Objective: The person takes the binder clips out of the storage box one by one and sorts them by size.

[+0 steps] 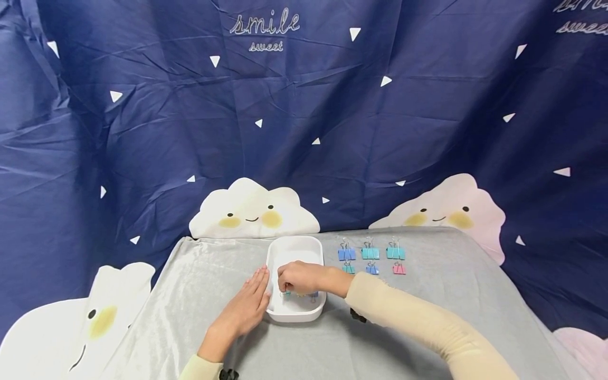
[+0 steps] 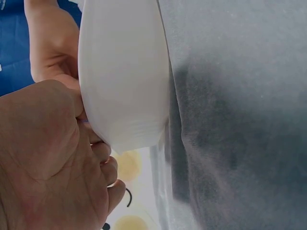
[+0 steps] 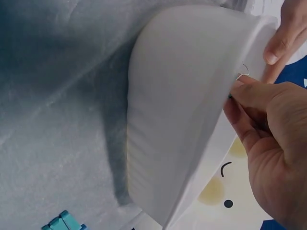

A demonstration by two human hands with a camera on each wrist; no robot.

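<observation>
A white plastic box stands on the grey cloth, with a few small binder clips lying toward its near end. My left hand touches the box's left side with its fingers fairly straight. Reaching over the right rim, my right hand is inside the box. Its thumb and fingers pinch a binder clip, whose silver wire handle shows past the fingertips with a bit of teal. Near that hand in the box lie a blue binder clip and something yellow, partly covered by the hand.
Right of the box, binder clips lie in two rows: a larger blue clip and two larger teal clips behind, with a small teal clip, small blue clip and pink clip in front. A dark blue curtain hangs behind.
</observation>
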